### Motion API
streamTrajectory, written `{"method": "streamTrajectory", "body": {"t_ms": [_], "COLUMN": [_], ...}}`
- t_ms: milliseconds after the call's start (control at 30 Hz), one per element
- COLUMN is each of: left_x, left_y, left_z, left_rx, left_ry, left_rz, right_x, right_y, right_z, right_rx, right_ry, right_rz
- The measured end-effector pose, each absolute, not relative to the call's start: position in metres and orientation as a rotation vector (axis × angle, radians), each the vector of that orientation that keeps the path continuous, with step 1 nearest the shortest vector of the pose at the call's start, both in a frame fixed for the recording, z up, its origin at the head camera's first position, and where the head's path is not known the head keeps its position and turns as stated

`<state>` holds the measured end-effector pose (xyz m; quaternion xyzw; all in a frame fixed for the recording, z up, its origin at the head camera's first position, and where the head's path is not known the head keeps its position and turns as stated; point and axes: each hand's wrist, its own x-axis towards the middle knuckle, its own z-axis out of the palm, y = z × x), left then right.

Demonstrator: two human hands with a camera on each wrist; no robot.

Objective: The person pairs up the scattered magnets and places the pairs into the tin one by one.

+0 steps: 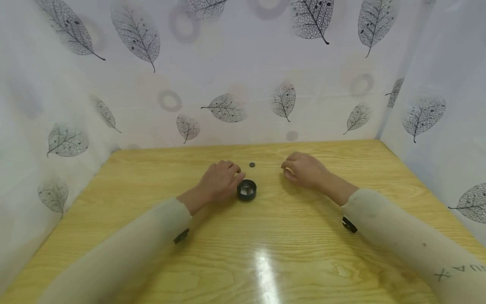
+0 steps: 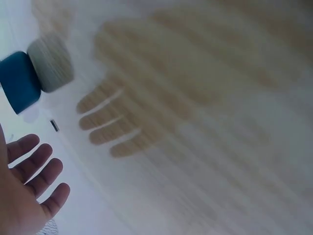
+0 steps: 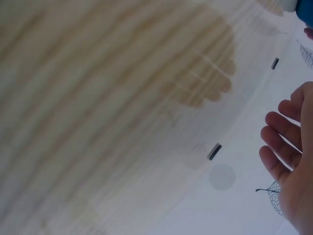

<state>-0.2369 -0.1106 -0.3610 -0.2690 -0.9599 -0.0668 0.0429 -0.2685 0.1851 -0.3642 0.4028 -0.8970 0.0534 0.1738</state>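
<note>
A dark round cup-like container (image 1: 247,190) stands on the wooden table, something pale visible inside its rim. Just to its left is my left hand (image 1: 221,181), fingers loosely bent, thumb close to the rim; whether they touch cannot be told. In the left wrist view that hand (image 2: 34,181) holds nothing. A small dark disc (image 1: 252,164) lies beyond the container. Farther right, my right hand (image 1: 302,169) hovers low over the table, loosely curled. The right wrist view shows this hand (image 3: 291,152) without a held thing, near one small dark disc (image 3: 214,151) and another disc (image 3: 275,63).
A blue block-like shape (image 2: 19,81) appears at the left wrist view's edge, probably the container from the side. The wooden table (image 1: 243,270) ends at a pale leaf-patterned curtain (image 1: 243,76) at the back and both sides. Dark devices sit under both sleeves.
</note>
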Motion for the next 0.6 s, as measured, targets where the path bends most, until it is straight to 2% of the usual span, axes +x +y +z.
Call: {"method": "streamTrajectory", "body": {"t_ms": [267, 600], "left_x": [-0.259, -0.274], "left_y": [-0.113, -0.108], "left_z": [-0.368, -0.372], "left_rx": [-0.807, -0.827], "left_ry": [-2.858, -2.910], "left_rz": [-0.291, -0.306], "right_x": [-0.275, -0.278], "right_y": [0.200, 0.213], "right_z": [-0.363, -0.360], "right_rx": [1.039, 0.764], "right_ry": [-2.649, -2.919], "right_rz": [0.062, -0.006]}}
